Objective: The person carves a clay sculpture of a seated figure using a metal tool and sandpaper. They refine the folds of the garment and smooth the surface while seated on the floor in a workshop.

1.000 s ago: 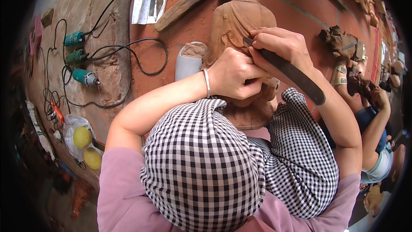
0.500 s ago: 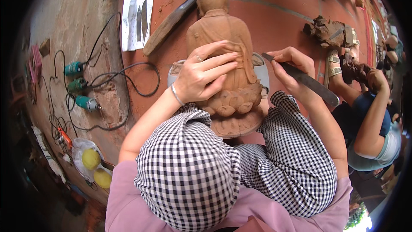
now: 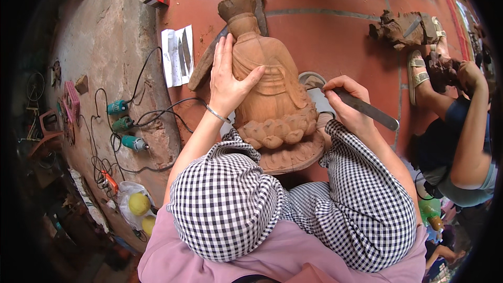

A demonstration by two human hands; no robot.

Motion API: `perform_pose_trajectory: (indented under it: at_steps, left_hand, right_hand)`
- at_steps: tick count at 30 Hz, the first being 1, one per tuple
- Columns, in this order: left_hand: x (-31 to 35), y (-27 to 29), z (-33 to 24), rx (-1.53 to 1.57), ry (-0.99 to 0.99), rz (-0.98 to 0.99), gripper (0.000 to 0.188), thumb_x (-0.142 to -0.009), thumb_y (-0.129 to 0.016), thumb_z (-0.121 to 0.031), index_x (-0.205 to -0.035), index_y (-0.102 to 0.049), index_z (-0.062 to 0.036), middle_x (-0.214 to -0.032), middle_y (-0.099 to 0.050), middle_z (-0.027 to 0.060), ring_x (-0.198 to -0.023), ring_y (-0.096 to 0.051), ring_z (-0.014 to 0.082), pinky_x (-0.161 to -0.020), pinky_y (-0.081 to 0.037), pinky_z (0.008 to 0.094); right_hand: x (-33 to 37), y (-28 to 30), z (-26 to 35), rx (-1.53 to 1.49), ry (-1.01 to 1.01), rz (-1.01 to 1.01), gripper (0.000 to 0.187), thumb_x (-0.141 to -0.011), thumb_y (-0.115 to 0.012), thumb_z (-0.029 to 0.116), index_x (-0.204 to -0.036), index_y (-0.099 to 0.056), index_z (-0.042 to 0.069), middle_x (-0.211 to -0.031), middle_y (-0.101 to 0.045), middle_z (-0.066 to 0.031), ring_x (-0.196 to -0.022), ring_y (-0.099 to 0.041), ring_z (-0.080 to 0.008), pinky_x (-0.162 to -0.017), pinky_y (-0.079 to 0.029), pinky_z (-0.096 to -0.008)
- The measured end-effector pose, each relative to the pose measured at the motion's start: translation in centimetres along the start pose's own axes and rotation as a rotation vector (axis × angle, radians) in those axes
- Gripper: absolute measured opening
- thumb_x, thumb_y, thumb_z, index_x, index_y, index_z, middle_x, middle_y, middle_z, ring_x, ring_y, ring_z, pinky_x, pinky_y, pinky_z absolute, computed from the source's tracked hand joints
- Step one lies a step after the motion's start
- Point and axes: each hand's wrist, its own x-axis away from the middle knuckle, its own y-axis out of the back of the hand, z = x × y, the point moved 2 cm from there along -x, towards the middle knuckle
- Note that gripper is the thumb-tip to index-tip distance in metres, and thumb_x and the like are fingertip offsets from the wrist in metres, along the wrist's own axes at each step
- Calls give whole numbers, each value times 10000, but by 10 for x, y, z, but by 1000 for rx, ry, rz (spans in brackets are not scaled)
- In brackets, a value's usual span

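A brown carved wooden statue (image 3: 272, 89) of a robed figure on a lotus base lies in front of me, its top pointing away. My left hand (image 3: 229, 78) rests flat on the statue's upper left side, fingers stretched out and thumb spread over the chest. To the right of the statue, my right hand (image 3: 351, 102) grips a flat dark metal carving tool (image 3: 369, 111) with a rounded end. The tool's other end lies by my fingertips and is partly hidden. A gap separates this hand from the statue. Checkered cloth (image 3: 230, 204) covers my legs around the base.
Left on a concrete ledge are green power tools (image 3: 123, 124) with black cords and a bag of yellow fruit (image 3: 139, 204). A wooden bar (image 3: 201, 68) lies beside the statue, near a paper with dark blades (image 3: 178, 55). Right are a rough wood piece (image 3: 401, 29) and another person's arm (image 3: 469, 126).
My left hand has slid from the statue's middle up to its left shoulder, fingers now pointing away. The right hand has moved slightly down with the tool. The view has shifted.
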Motion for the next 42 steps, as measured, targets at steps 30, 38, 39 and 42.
perform_pose_trajectory:
  at_steps: [30, 38, 39, 42]
  left_hand:
    - [-12, -17, 19, 393, 2, -256, 399, -1060, -497, -219, -1377, -544, 19, -1290, -650, 168, -1190, -615, 222, -1000, -473, 329]
    - [-10, -19, 28, 485, 42, -293, 388, -1055, -511, -223, -1355, -557, 20, -1256, -653, 163, -1163, -612, 204, -987, -476, 321]
    - [-9, -18, 27, 476, 42, -299, 389, -1053, -517, -225, -1352, -557, 20, -1255, -653, 163, -1160, -612, 204, -985, -477, 323]
    - [-7, -18, 33, 461, 15, -314, 393, -1048, -529, -234, -1344, -558, 22, -1260, -649, 160, -1161, -611, 205, -979, -482, 326]
  right_hand:
    - [2, -13, 0, -4, -1, 109, 155, -876, -700, 76, -973, -649, -34, -933, -692, -85, -878, -639, -144, -793, -501, -280]
    - [0, -18, -3, -10, -28, 102, 128, -883, -687, 63, -962, -653, -32, -893, -673, -66, -830, -614, -119, -752, -491, -268]
    - [0, -18, -3, -6, -28, 96, 124, -882, -685, 59, -960, -653, -33, -887, -670, -62, -823, -610, -115, -745, -488, -265]
    - [-1, -21, -7, -32, -37, 99, 116, -880, -684, 51, -954, -651, -33, -872, -659, -54, -805, -599, -107, -726, -481, -258]
